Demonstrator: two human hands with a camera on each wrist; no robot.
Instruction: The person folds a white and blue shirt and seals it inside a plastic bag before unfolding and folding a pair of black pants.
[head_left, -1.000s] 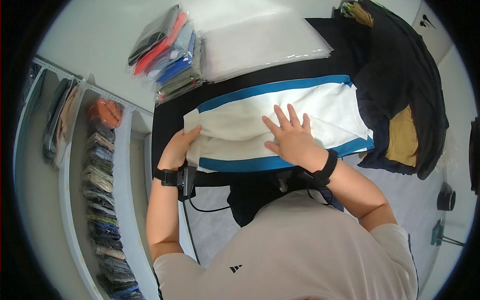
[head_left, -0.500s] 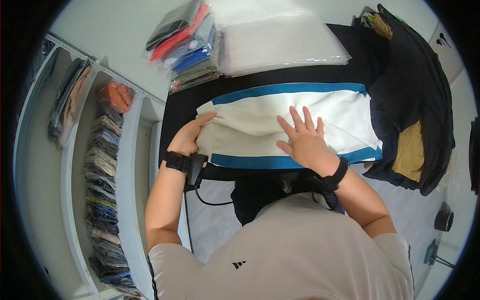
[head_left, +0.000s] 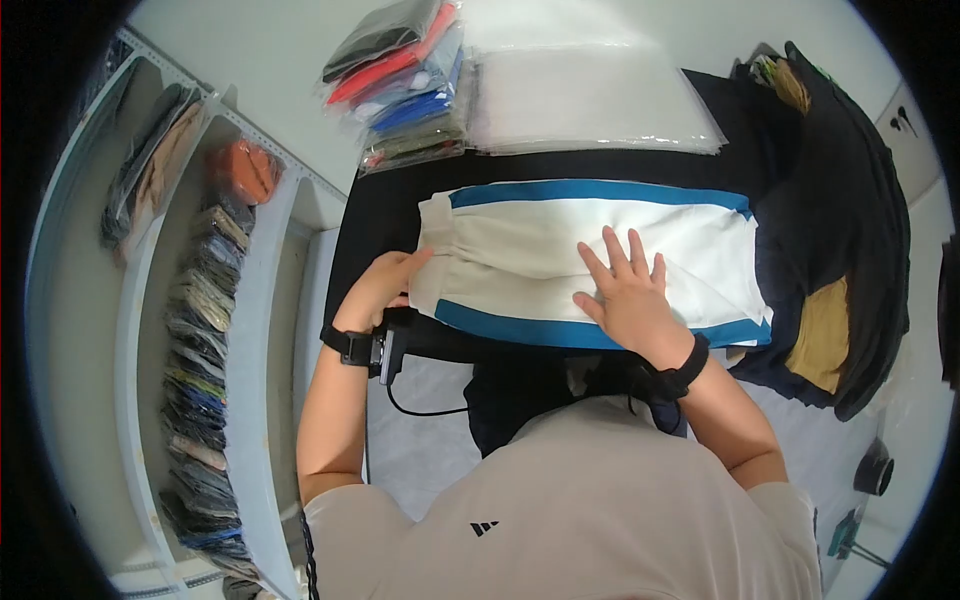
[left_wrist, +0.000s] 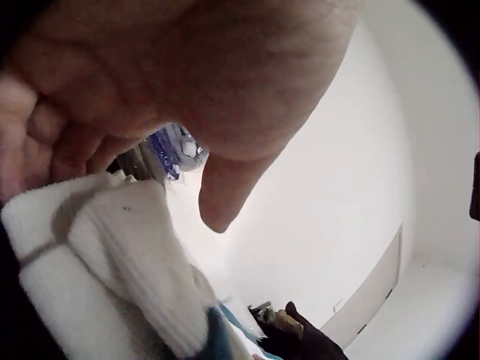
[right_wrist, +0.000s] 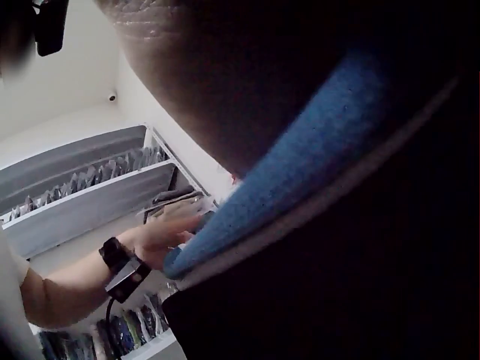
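A white garment with blue bands along both long sides lies folded lengthwise on the black-covered table. My right hand rests flat on it, right of its middle, with the fingers spread. At the garment's left end, my left hand is beside the ribbed hem, its fingertips right at the edge. The left wrist view has the thumb straight and apart from the doubled ribbed hem, with the other fingers partly hidden behind the cloth. A blue band crosses the right wrist view below that hand.
Bagged folded clothes are stacked at the back left, beside a pile of clear plastic bags. Dark clothing heaps up on the right, with a tan piece in it. Shelves of packed garments stand at the left.
My left hand has shifted along the hem toward my body, and the hem now lies flatter with its left edge uncovered. My right hand stays spread on the garment. The head view has shifted.
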